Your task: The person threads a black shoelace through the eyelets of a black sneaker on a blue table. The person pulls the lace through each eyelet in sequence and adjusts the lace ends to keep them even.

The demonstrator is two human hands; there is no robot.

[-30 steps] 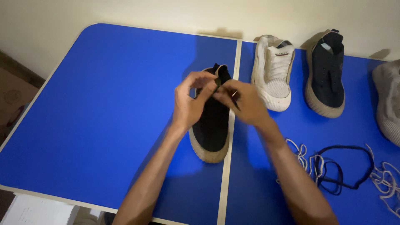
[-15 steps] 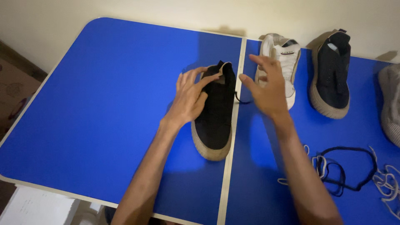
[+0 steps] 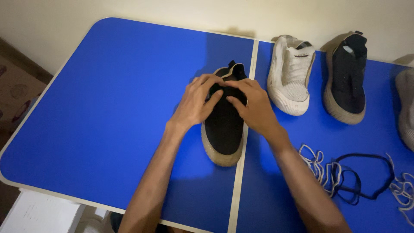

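- The blue folding table (image 3: 108,108) fills most of the head view, with a pale seam running front to back down its middle.
- A black knit sneaker with a tan sole (image 3: 224,129) lies right beside that seam, toe toward the person and heel opening toward the wall.
- 3 more shoes stand along the far right of the table: a white sneaker (image 3: 291,75), a second black sneaker (image 3: 347,77) and the edge of a grey shoe (image 3: 405,108), all well apart from the hands.
- The left hand (image 3: 196,103) rests on the upper of the near black sneaker, fingers curled over the tongue area; it presses or pinches there, but what it grips is hidden.
- The right hand (image 3: 252,105) sits on the same spot from the other side, fingers bent inward and touching the left fingertips; whether a lace end lies between them I cannot tell.
- Loose white laces (image 3: 317,162) and a black lace (image 3: 366,181) lie in a tangle near the right forearm, untouched.
- Judged from this, the step in hand is working at the tongue and eyelet area of the near shoe.
- The next move probably calls for a fine pinch with both hands while the shoe stays flat on the table.
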